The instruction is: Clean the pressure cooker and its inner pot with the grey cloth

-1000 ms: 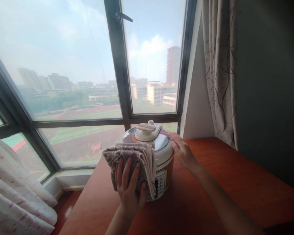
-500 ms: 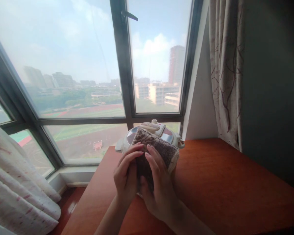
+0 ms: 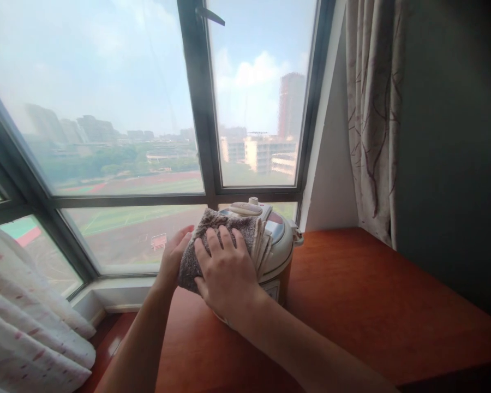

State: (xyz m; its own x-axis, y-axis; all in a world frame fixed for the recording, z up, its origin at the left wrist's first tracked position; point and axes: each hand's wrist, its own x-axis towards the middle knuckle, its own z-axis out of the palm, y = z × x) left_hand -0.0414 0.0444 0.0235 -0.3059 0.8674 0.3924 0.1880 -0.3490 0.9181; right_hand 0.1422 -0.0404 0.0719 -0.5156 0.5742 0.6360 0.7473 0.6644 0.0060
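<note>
A cream and silver electric pressure cooker stands on the red-brown wooden table in front of the window. A folded brown-grey towel lies against the cooker's lid and left side. My right hand presses flat on the towel, fingers spread over it. My left hand rests against the cooker's left side, next to the towel's edge; its fingers are partly hidden behind the towel.
A large window with dark frames fills the far side, its sill low behind the table. A patterned curtain hangs at the right by a dark wall. A white, pink-flecked curtain bunches at the lower left.
The towel passed from my left hand to my right, which now presses it on the cooker's left side. My left hand moved to the cooker's left flank.
</note>
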